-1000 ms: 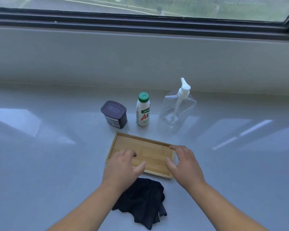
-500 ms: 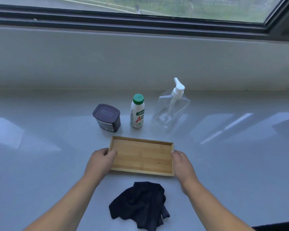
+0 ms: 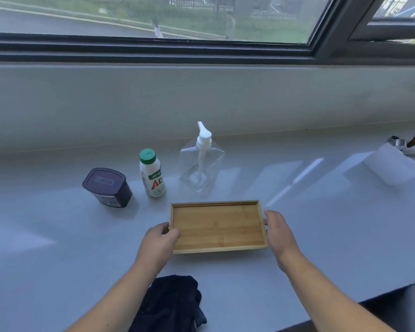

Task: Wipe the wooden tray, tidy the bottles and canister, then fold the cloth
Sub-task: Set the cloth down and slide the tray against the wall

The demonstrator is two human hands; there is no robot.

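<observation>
A shallow wooden tray (image 3: 218,226) lies flat on the pale counter, long side toward me. My left hand (image 3: 159,242) grips its left end, thumb over the rim. At the tray's right end my right hand (image 3: 277,230) holds the rim the same way. Behind the tray stand a dark lidded canister (image 3: 108,186), a white bottle with a green cap (image 3: 152,176) and a clear pump bottle (image 3: 201,166), all upright in a row. A crumpled dark cloth (image 3: 170,305) lies near the front edge, partly under my left forearm.
A white holder with utensils (image 3: 398,161) sits far right on the counter. A low wall and a window frame (image 3: 201,53) rise behind the bottles. The counter's front edge (image 3: 369,300) cuts across the lower right.
Both hands went from resting on the tray's near edge to gripping its two ends. The tray turned square to me and now sits further right of the canister and the green-capped bottle.
</observation>
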